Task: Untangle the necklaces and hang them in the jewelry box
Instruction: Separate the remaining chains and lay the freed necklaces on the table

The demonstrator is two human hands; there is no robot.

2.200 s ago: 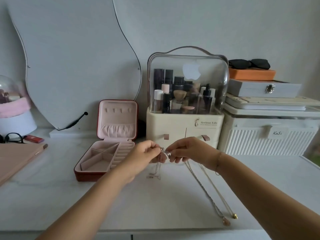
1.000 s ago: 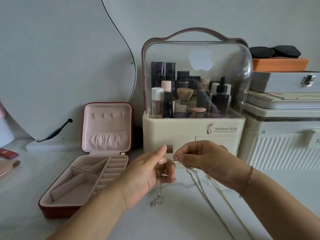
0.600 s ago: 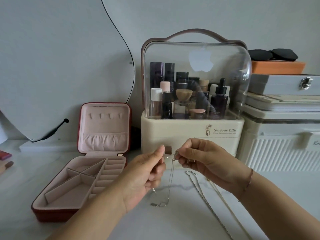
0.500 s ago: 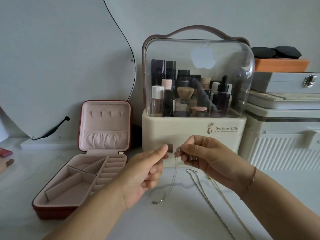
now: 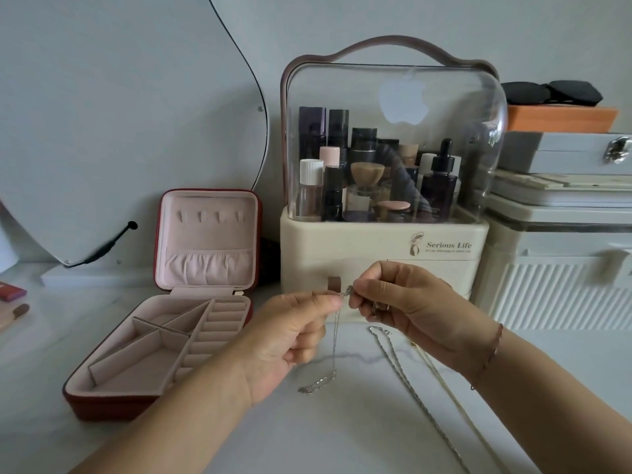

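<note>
A thin necklace hangs in front of the person. Its top is pinched between thumb and forefinger of the left hand and of the right hand, and the two pinches nearly meet at a small silver lump; whether that is a knot or a clasp cannot be told. The necklace's lower end lies curled on the table. The other fingers of both hands are curled toward the palms, and a bit of chain shows inside the right hand's curl. Below the right hand a silver chain and, just to its right, a gold chain lie on the table, running side by side toward the near edge; whether their upper ends reach into that hand is hidden. A thin bracelet circles the right wrist. Left of the hands the box stands open with its lid upright, showing a row of hooks above a gathered pocket, and its base is divided into compartments. Behind the hands an organizer with a clear dome holds bottles. A mirror leans behind the box, and stacked cases at right carry sunglasses.
</note>
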